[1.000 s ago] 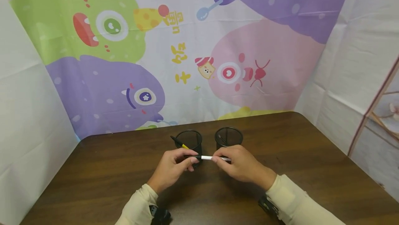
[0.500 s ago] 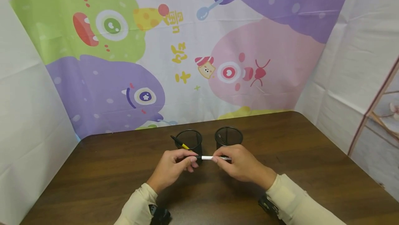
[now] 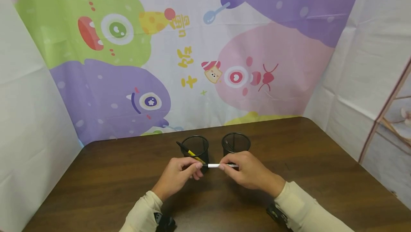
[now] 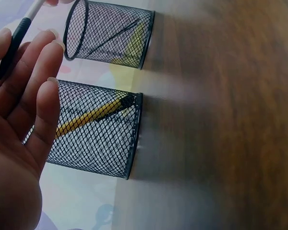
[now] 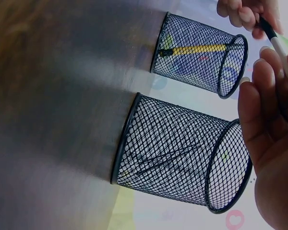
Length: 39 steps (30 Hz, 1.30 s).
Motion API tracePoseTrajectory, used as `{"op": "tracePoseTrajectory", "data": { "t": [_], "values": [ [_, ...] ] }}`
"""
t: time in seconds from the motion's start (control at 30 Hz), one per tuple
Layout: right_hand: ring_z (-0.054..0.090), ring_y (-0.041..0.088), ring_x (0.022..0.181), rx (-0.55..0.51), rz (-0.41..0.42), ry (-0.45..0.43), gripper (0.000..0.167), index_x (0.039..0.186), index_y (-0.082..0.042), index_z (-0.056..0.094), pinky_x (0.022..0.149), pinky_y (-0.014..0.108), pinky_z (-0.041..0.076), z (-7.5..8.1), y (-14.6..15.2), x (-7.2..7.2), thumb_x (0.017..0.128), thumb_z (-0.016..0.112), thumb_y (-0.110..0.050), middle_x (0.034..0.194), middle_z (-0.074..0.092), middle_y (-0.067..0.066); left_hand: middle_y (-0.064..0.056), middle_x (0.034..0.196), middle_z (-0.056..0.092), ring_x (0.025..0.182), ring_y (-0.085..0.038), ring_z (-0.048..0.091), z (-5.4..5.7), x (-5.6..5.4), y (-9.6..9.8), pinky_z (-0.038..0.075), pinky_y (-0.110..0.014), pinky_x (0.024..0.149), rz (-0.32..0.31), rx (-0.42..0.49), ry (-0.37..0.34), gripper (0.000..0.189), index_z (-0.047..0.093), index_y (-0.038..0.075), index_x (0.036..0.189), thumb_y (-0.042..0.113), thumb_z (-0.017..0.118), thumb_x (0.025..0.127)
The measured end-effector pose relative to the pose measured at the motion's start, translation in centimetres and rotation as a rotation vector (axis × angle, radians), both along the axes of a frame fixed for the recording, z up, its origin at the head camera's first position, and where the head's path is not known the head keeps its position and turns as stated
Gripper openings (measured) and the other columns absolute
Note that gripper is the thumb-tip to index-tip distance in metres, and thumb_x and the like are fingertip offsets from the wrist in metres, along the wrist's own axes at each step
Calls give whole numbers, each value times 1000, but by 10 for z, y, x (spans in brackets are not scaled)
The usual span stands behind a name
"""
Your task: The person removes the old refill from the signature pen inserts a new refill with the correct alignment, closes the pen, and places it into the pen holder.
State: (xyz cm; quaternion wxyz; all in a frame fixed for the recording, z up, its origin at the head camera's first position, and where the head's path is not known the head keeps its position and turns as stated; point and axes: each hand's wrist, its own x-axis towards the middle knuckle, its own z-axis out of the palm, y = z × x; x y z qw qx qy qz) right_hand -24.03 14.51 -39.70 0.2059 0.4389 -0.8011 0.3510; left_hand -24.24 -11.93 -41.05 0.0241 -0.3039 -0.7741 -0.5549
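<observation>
A pen with a white barrel and a black end [image 3: 213, 165] is held level between both hands, in front of two black mesh pen cups. My left hand [image 3: 179, 175] pinches the black end between thumb and fingers; its other fingers extend loosely in the left wrist view. The right hand [image 3: 247, 169] pinches the white part with thumb and forefinger. Just beyond the left hand stands the left mesh cup [image 5: 197, 62], with a yellow-and-black pen [image 4: 89, 117] leaning in it. The right mesh cup [image 5: 170, 167], behind the right hand, contains a thin dark stick-like item [image 5: 170, 158].
Both cups stand on a brown wooden table [image 3: 106, 182] whose far edge meets a cartoon-printed cloth [image 3: 192, 100]. White cloth walls [image 3: 22, 100] rise at the left and right sides. Dark wrist cameras [image 3: 165, 222] sit under the pale sleeves [image 3: 142, 210].
Both hands keep their pinch on the pen. The head view has tilted slightly, so everything sits a little lower. More of the yellow-and-black pen shows above the left hand.
</observation>
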Motion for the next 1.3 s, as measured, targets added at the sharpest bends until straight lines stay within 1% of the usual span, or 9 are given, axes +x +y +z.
{"op": "tracePoseTrajectory", "data": {
  "t": [0.1, 0.2, 0.3, 0.4, 0.6, 0.77, 0.93, 1.1, 1.3],
  "values": [
    [43, -4, 57, 5, -2, -8, 7, 94, -17, 73, 51, 13, 38, -1, 0, 0, 97, 69, -21, 71, 56, -17, -4, 84, 74, 70, -21, 70, 0, 1, 0, 60, -35, 68, -7, 27, -16, 18, 74, 3, 107, 18, 68, 97],
    [43, -4, 57, 12, -2, -14, 6, 95, -17, 73, 51, 13, 38, -2, 0, 0, 97, 69, -21, 72, 56, -18, -6, 92, 74, 70, -21, 70, -1, 1, 0, 60, -36, 68, -20, 57, -18, 22, 72, 7, 115, 14, 73, 93],
    [44, -4, 58, 18, -2, -17, 5, 95, -16, 72, 52, 14, 40, -2, 0, 0, 96, 70, -20, 73, 57, -17, -6, 96, 74, 69, -21, 70, -3, 2, 2, 60, -36, 67, -26, 65, 6, 23, 72, 8, 113, 12, 76, 91],
    [47, -3, 60, 25, -3, -13, 1, 95, -17, 72, 54, 13, 42, -3, 0, 0, 94, 72, -17, 75, 59, -18, -5, 94, 74, 69, -20, 70, -4, 3, 4, 60, -35, 66, -21, 69, 25, 18, 74, 7, 108, 11, 75, 90],
    [43, -4, 59, 24, 15, -9, 6, 95, -18, 71, 52, 12, 39, -4, -1, -1, 92, 75, -15, 76, 60, -17, -6, 90, 75, 67, -20, 69, -5, 3, 4, 59, -34, 65, -10, 73, 47, 14, 74, 4, 106, 5, 72, 92],
    [43, -5, 58, 16, 30, 1, 7, 94, -18, 70, 52, 11, 38, -4, 0, -2, 91, 75, -14, 75, 59, -17, -4, 86, 75, 70, -23, 70, -3, 3, 2, 60, -34, 67, -24, 54, 15, 12, 74, 6, 105, 10, 71, 93],
    [44, -5, 59, 8, 29, 8, 7, 93, -18, 70, 52, 11, 39, -4, 0, -2, 91, 75, -14, 74, 58, -17, -8, 85, 74, 73, -27, 71, -4, 1, 2, 60, -36, 68, -46, 43, -17, 13, 74, 5, 104, 13, 70, 95],
    [44, -3, 59, 17, 12, 4, 8, 93, -18, 69, 53, 12, 39, -4, -1, -1, 90, 76, -15, 73, 56, -18, -11, 84, 73, 74, -23, 71, -2, 2, 3, 60, -35, 68, -47, 44, -19, 13, 74, 5, 103, 14, 69, 96],
    [50, -2, 63, 17, 3, -9, 8, 93, -17, 69, 57, 14, 43, -2, -1, 0, 90, 77, -15, 74, 58, -17, -7, 80, 73, 71, -19, 70, -3, 1, 4, 60, -33, 67, -19, 10, 7, 15, 73, -1, 102, 11, 65, 98]
  ]
}}
